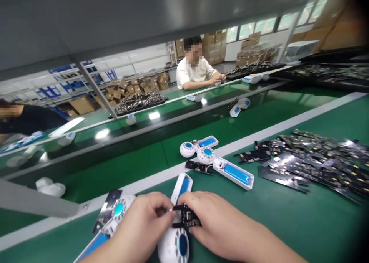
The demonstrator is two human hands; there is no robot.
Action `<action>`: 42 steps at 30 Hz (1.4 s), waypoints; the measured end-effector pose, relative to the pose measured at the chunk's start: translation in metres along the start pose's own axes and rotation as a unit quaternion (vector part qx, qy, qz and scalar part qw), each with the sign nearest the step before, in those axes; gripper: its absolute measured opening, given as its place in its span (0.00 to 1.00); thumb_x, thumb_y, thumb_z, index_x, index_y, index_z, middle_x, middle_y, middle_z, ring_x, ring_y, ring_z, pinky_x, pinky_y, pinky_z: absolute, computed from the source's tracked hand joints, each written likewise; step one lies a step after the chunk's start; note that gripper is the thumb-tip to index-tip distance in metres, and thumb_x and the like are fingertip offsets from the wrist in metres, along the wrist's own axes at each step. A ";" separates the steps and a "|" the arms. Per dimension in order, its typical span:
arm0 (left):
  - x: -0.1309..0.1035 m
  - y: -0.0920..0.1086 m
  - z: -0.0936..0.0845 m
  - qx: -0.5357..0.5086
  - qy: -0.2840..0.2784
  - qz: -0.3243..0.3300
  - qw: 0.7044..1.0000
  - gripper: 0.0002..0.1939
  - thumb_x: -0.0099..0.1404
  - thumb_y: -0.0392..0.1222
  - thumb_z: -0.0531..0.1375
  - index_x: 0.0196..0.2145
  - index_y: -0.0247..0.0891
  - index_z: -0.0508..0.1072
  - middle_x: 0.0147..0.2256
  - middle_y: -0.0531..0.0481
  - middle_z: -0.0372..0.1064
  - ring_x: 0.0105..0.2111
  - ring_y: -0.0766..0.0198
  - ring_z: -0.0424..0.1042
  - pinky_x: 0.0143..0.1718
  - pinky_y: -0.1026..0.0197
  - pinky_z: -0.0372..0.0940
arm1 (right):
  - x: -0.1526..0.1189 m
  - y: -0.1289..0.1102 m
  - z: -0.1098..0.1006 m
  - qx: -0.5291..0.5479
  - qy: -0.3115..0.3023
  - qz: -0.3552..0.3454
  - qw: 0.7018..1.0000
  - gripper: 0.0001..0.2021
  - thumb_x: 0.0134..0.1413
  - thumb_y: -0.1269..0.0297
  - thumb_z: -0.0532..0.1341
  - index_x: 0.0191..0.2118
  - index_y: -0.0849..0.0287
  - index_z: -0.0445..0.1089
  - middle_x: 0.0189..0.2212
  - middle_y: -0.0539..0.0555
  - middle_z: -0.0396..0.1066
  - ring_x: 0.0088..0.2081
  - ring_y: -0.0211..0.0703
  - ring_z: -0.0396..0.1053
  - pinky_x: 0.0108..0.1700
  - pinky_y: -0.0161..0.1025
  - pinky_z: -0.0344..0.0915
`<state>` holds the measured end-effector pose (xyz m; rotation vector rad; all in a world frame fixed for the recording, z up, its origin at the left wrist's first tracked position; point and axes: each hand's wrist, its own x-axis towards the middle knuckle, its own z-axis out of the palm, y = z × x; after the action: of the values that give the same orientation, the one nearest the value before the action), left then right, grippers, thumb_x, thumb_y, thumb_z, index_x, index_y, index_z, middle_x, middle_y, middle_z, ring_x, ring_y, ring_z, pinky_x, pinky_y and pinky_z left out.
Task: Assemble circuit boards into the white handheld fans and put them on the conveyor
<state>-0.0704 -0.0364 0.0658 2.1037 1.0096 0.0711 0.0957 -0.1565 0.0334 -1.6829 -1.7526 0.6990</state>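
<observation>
While both hands meet at the near edge of the green bench point(288, 224), a small black circuit board point(184, 218) sits between their fingertips, held over a white fan-shaped housing point(175, 244) with a blue centre. Left hand point(141, 226): grip closed, thumb and fingers pinching the board's left end. Right hand point(215, 222): grip closed, fingers pinching the board's right end. The housing's long white and blue handle point(181, 186) points away from the person, past the board.

Just left of the left hand lies a second white housing point(118, 211) with a teal centre, a dark strip beside it. Further out, near the white line of the bench, two more white units point(201, 149) lie together, one with a long blue-faced handle point(238, 174), and a black board point(198, 166) lies touching them. To the right, well apart, is a loose heap of dark boards point(314, 155). Beyond runs a darker green conveyor point(129, 159) carrying one white unit point(238, 105). Across it a person in a white shirt point(196, 71) sits working; another person's dark sleeve point(31, 119) shows far left.
</observation>
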 end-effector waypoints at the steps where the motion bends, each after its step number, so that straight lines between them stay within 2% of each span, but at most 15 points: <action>1: -0.012 -0.003 0.006 -0.028 0.004 -0.001 1.000 0.07 0.57 0.42 0.61 0.27 0.39 0.78 0.29 0.50 0.76 0.31 0.60 0.72 0.33 0.62 0.64 | -0.002 -0.001 -0.003 0.003 -0.017 -0.026 1.000 0.20 0.48 0.78 0.60 0.47 0.51 0.68 0.40 0.49 0.74 0.43 0.47 0.71 0.44 0.40 0.62; 3: -0.030 -0.012 0.018 -0.114 0.014 -0.015 0.993 0.08 0.57 0.44 0.61 0.26 0.39 0.76 0.28 0.50 0.75 0.29 0.61 0.71 0.31 0.63 0.65 | -0.003 -0.004 -0.005 0.019 -0.033 -0.043 0.998 0.20 0.48 0.78 0.62 0.46 0.50 0.68 0.40 0.47 0.73 0.42 0.45 0.70 0.45 0.40 0.62; 6: -0.045 -0.028 0.031 -0.235 0.044 -0.033 0.971 0.09 0.56 0.46 0.63 0.24 0.38 0.74 0.29 0.49 0.76 0.29 0.61 0.72 0.31 0.63 0.67 | -0.002 -0.009 -0.002 0.064 -0.061 -0.032 0.996 0.21 0.45 0.77 0.66 0.46 0.50 0.69 0.41 0.46 0.73 0.42 0.44 0.70 0.45 0.38 0.64; 8: -0.048 -0.039 0.035 -0.255 0.051 -0.044 0.964 0.10 0.57 0.47 0.63 0.25 0.38 0.75 0.29 0.48 0.76 0.28 0.61 0.72 0.31 0.63 0.67 | -0.001 -0.009 0.004 0.092 -0.079 -0.015 0.993 0.24 0.42 0.76 0.69 0.46 0.49 0.69 0.41 0.46 0.73 0.43 0.43 0.71 0.45 0.36 0.64; 10: -0.047 -0.049 0.036 -0.225 0.046 -0.034 0.973 0.08 0.59 0.45 0.63 0.26 0.39 0.77 0.28 0.49 0.76 0.28 0.62 0.73 0.30 0.64 0.66 | -0.002 -0.007 0.011 0.110 -0.083 0.002 0.990 0.26 0.39 0.73 0.74 0.45 0.48 0.70 0.41 0.45 0.73 0.43 0.42 0.71 0.45 0.35 0.65; 11: -0.046 -0.054 0.037 -0.201 0.045 -0.009 0.978 0.06 0.59 0.42 0.63 0.27 0.39 0.78 0.27 0.50 0.76 0.28 0.63 0.73 0.30 0.65 0.66 | -0.003 -0.005 0.015 0.116 -0.079 0.008 0.990 0.27 0.37 0.70 0.77 0.45 0.47 0.70 0.42 0.45 0.73 0.43 0.43 0.71 0.45 0.35 0.65; 13: -0.044 -0.062 0.039 -0.154 0.046 0.094 0.983 0.05 0.59 0.36 0.64 0.26 0.40 0.79 0.27 0.53 0.76 0.28 0.65 0.73 0.31 0.66 0.65 | -0.006 0.001 0.025 0.129 -0.067 0.014 0.989 0.30 0.33 0.66 0.79 0.45 0.46 0.70 0.43 0.46 0.72 0.43 0.43 0.71 0.46 0.35 0.66; 16: -0.043 -0.070 0.043 -0.089 0.026 0.268 0.959 0.06 0.62 0.32 0.63 0.29 0.39 0.78 0.27 0.54 0.76 0.28 0.67 0.72 0.33 0.66 0.64 | -0.012 0.009 0.037 0.160 -0.048 0.011 0.986 0.31 0.34 0.67 0.79 0.46 0.45 0.68 0.43 0.47 0.70 0.44 0.44 0.71 0.43 0.34 0.68; 18: -0.046 -0.070 0.044 -0.075 0.017 0.311 0.947 0.06 0.64 0.32 0.61 0.31 0.38 0.77 0.30 0.53 0.77 0.30 0.66 0.72 0.35 0.65 0.64 | -0.013 0.011 0.041 0.184 -0.045 -0.013 0.982 0.29 0.38 0.67 0.78 0.46 0.45 0.67 0.41 0.48 0.69 0.42 0.44 0.71 0.41 0.35 0.69; 21: -0.053 -0.068 0.044 -0.109 0.022 0.281 0.953 0.08 0.66 0.30 0.58 0.32 0.37 0.76 0.32 0.52 0.77 0.33 0.67 0.72 0.38 0.66 0.64 | -0.009 0.010 0.043 0.202 -0.032 -0.075 0.976 0.23 0.48 0.63 0.74 0.48 0.46 0.67 0.37 0.49 0.70 0.37 0.43 0.71 0.40 0.38 0.70; 24: -0.058 -0.066 0.046 -0.112 0.037 0.243 0.963 0.10 0.66 0.29 0.58 0.28 0.36 0.75 0.31 0.54 0.76 0.33 0.67 0.72 0.39 0.67 0.63 | -0.004 0.006 0.041 0.170 -0.028 -0.119 0.978 0.17 0.55 0.60 0.70 0.49 0.48 0.67 0.36 0.51 0.71 0.35 0.45 0.72 0.38 0.39 0.71; 29: -0.058 -0.067 0.056 -0.103 0.094 0.218 0.966 0.08 0.60 0.32 0.65 0.23 0.36 0.74 0.25 0.56 0.73 0.29 0.68 0.70 0.35 0.67 0.62 | 0.000 0.007 0.039 0.128 -0.052 -0.147 0.979 0.15 0.59 0.60 0.67 0.50 0.51 0.68 0.36 0.54 0.71 0.34 0.45 0.72 0.36 0.41 0.71; 32: -0.057 -0.068 0.057 -0.111 0.097 0.218 0.965 0.09 0.59 0.31 0.64 0.22 0.35 0.73 0.25 0.55 0.73 0.28 0.69 0.69 0.34 0.67 0.62 | 0.000 0.010 0.039 0.114 -0.072 -0.163 0.978 0.14 0.59 0.60 0.66 0.50 0.52 0.68 0.36 0.55 0.71 0.33 0.45 0.71 0.35 0.42 0.71; 37: -0.053 -0.070 0.053 -0.161 0.041 0.223 0.960 0.12 0.59 0.30 0.63 0.19 0.34 0.71 0.23 0.56 0.70 0.27 0.71 0.67 0.33 0.69 0.61 | 0.001 0.010 0.040 0.086 -0.063 -0.174 0.979 0.15 0.59 0.56 0.66 0.50 0.51 0.68 0.36 0.54 0.73 0.35 0.45 0.72 0.39 0.43 0.72; 42: -0.045 -0.070 0.042 -0.247 -0.080 0.114 0.959 0.10 0.53 0.29 0.63 0.17 0.38 0.73 0.19 0.60 0.65 0.22 0.73 0.65 0.25 0.70 0.59 | 0.003 0.011 0.044 0.089 -0.058 -0.195 0.975 0.20 0.54 0.59 0.70 0.51 0.51 0.68 0.36 0.53 0.73 0.35 0.45 0.74 0.38 0.42 0.73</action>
<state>-0.1310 -0.0672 0.0021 1.7209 0.5746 0.2397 0.0708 -0.1514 -0.0038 -1.1511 -1.9611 0.7573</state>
